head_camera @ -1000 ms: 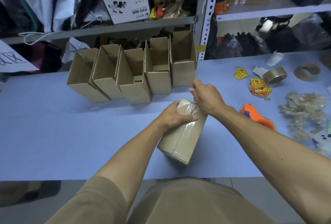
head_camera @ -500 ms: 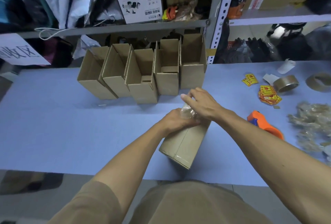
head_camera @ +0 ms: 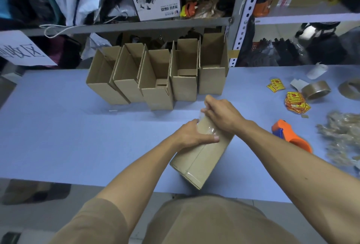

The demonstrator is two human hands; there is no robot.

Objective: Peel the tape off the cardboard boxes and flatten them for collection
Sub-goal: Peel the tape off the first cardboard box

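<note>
Sealed box: a brown cardboard box (head_camera: 202, 154) lies tilted on the blue table (head_camera: 58, 136), near its front edge, its long axis running from the person toward the row of open boxes; a strip of clear tape (head_camera: 207, 129) crosses its far end.
Left hand: the left hand (head_camera: 191, 135) grips the far end of the box from the left side, thumb laid across the taped top face, the other fingers wrapped over the left edge and mostly hidden.
Right hand: the right hand (head_camera: 222, 114) sits over the far right corner of the box, fingers curled and pinching a crumpled bit of clear tape at that end; the fingertips themselves are hidden behind the knuckles.
Open boxes: five opened cardboard boxes (head_camera: 157, 78) stand side by side at the back of the table, flaps up, well apart from the held box.
Tape dispenser: an orange tape dispenser (head_camera: 292, 136) lies on the table just right of the right forearm.
Peeled tape: a heap of crumpled clear tape (head_camera: 342, 136) rests at the table's right edge.
Tape rolls: a brown tape roll (head_camera: 315, 89) lies beyond the dispenser, with a second roll (head_camera: 350, 88) at the frame edge.
Stickers: yellow-and-red stickers (head_camera: 296, 103) are scattered beside the first roll.
Shelving: a cluttered metal shelf (head_camera: 136, 26) runs behind the table.
</note>
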